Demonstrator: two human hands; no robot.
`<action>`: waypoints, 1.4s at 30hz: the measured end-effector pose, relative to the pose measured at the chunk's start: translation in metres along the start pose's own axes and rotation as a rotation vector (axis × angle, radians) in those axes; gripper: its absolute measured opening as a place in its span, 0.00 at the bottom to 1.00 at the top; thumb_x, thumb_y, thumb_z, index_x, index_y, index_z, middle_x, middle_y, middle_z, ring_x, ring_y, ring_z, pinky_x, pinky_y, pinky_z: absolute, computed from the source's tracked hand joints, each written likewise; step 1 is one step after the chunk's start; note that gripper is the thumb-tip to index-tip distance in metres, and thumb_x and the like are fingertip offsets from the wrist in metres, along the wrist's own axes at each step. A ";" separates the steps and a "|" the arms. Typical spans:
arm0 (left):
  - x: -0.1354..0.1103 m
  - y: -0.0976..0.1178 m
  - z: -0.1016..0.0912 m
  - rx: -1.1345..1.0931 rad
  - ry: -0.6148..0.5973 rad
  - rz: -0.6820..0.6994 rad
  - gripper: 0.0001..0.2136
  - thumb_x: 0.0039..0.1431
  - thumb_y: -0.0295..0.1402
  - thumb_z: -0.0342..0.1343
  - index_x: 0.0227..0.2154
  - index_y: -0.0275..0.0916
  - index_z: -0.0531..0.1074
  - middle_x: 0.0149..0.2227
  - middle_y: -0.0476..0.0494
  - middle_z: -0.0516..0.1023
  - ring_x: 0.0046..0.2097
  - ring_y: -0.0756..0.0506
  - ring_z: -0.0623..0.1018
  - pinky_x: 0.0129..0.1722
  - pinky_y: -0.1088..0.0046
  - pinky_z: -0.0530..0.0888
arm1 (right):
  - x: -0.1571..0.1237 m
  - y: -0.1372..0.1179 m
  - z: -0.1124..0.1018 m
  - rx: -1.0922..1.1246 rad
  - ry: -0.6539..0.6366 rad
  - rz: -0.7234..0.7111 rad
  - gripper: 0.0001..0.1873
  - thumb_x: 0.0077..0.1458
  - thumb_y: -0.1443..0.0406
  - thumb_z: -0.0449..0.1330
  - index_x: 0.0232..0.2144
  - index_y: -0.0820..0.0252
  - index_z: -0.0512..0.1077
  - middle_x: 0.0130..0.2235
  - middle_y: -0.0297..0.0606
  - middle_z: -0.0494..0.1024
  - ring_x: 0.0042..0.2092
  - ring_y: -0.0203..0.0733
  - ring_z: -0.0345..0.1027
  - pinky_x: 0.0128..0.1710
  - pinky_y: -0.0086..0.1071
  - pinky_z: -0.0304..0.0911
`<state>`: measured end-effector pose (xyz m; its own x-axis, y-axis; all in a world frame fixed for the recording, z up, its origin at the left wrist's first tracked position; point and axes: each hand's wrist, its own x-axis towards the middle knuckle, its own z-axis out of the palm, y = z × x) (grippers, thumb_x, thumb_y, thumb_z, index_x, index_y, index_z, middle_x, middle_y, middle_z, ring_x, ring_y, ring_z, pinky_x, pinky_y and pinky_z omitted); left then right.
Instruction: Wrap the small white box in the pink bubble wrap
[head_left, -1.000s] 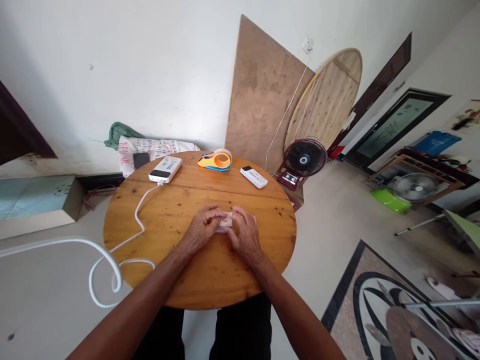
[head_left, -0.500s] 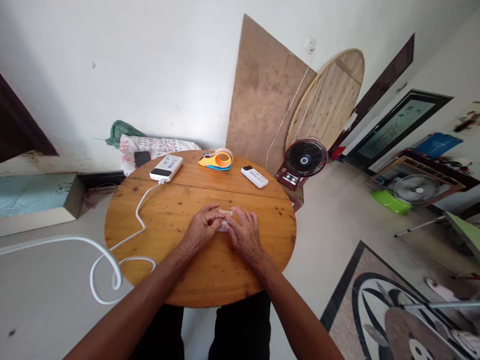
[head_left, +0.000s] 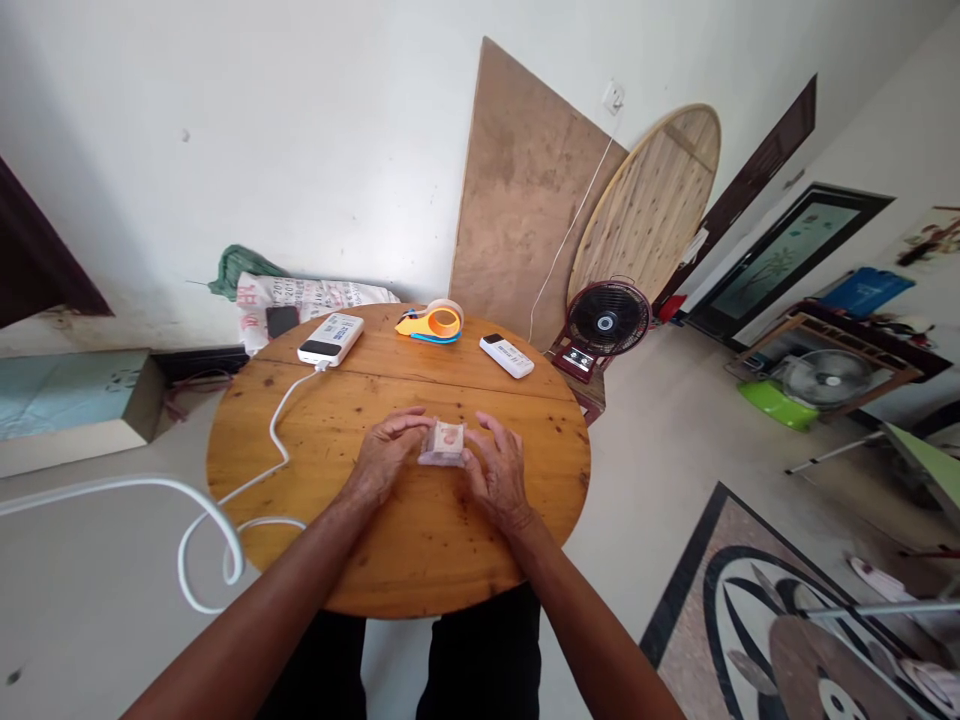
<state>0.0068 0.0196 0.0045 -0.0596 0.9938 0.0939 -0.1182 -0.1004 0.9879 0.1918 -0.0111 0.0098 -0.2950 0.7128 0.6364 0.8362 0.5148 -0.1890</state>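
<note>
A small pale packet with a reddish round mark lies on the round wooden table, near its middle. My left hand pinches the packet's left edge with curled fingers. My right hand holds its right edge, thumb and fingers bent around it. Both forearms reach in from the bottom of the view.
At the table's far side lie a white power bank with a white cable, an orange tape dispenser and a white remote. A floor fan, leaning boards and a sack stand behind.
My hands have drawn apart and back a little, so the packet, mostly covered before, now shows between them with its reddish mark up.
</note>
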 end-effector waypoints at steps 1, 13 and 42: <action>0.001 -0.001 0.000 -0.007 0.021 -0.002 0.14 0.43 0.43 0.61 0.29 0.39 0.79 0.49 0.42 0.74 0.51 0.40 0.73 0.49 0.65 0.71 | 0.000 -0.001 0.000 0.001 -0.010 -0.004 0.15 0.60 0.64 0.50 0.48 0.58 0.68 0.56 0.46 0.64 0.57 0.46 0.58 0.54 0.40 0.53; -0.004 -0.004 0.008 -0.054 -0.048 -0.049 0.19 0.39 0.43 0.64 0.32 0.35 0.76 0.42 0.40 0.78 0.40 0.43 0.77 0.43 0.64 0.73 | 0.005 -0.007 0.003 -0.101 -0.133 -0.088 0.18 0.59 0.64 0.53 0.52 0.52 0.67 0.60 0.45 0.61 0.57 0.48 0.55 0.54 0.44 0.51; -0.007 -0.001 0.007 -0.020 -0.002 -0.103 0.15 0.42 0.41 0.62 0.31 0.35 0.74 0.34 0.45 0.79 0.37 0.45 0.77 0.40 0.68 0.73 | -0.001 0.000 0.003 0.064 -0.037 0.077 0.17 0.61 0.67 0.49 0.51 0.56 0.68 0.58 0.45 0.62 0.58 0.46 0.56 0.54 0.41 0.53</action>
<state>0.0143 0.0127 0.0034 -0.0444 0.9990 -0.0079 -0.1433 0.0014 0.9897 0.1904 -0.0103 0.0072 -0.2488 0.7676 0.5907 0.8263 0.4864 -0.2841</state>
